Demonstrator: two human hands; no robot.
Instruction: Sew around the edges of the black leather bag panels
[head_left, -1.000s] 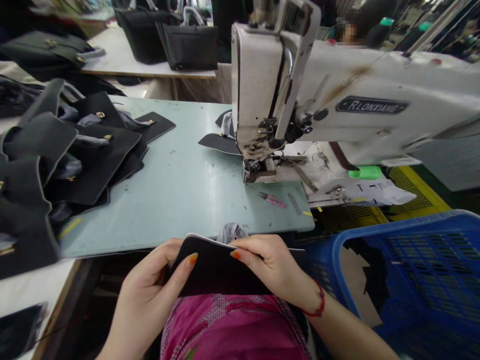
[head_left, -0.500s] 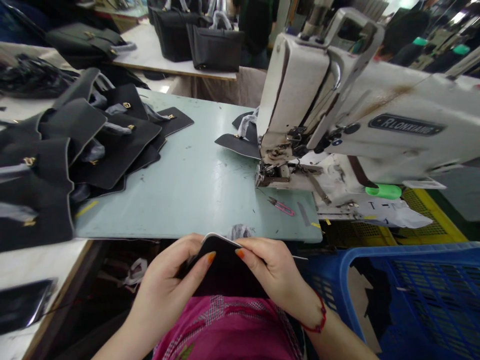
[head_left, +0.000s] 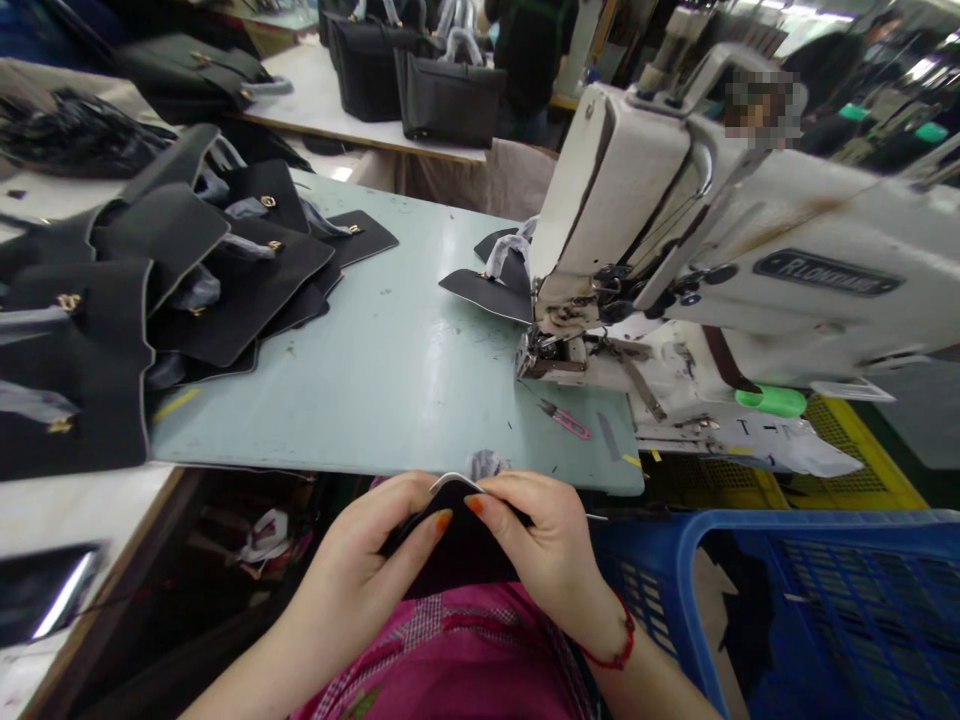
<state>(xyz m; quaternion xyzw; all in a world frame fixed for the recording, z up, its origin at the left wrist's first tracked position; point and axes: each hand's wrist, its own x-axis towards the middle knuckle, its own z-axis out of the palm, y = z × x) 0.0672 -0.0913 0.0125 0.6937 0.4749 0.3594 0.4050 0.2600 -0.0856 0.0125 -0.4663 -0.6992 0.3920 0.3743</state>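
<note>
Over my lap, at the table's front edge, I hold a black leather bag panel point(head_left: 461, 550) with a pale edge. My left hand point(head_left: 379, 545) pinches its rounded corner, thumb on the near face and fingers behind. Close beside it, my right hand point(head_left: 544, 535) grips the same edge in the same way; the two thumbs nearly meet. A plastic-wrapped handle point(head_left: 486, 463) pokes up behind the panel. Pink-handled thread snips point(head_left: 565, 418) lie on the pale green tabletop point(head_left: 360, 390), beyond my right hand.
A sewing machine point(head_left: 720, 230) stands at the right, with another black panel point(head_left: 491, 290) beside its head. Black panels with wrapped handles point(head_left: 247, 290) are piled at left. A blue crate point(head_left: 697, 600) is at my right, a phone point(head_left: 49, 595) at lower left. Finished bags point(head_left: 450, 95) stand behind.
My left hand has slid right along the edge, closer to my right hand, and the panel's corner has shifted right. The camera view has turned slightly. Both hands keep their hold.
</note>
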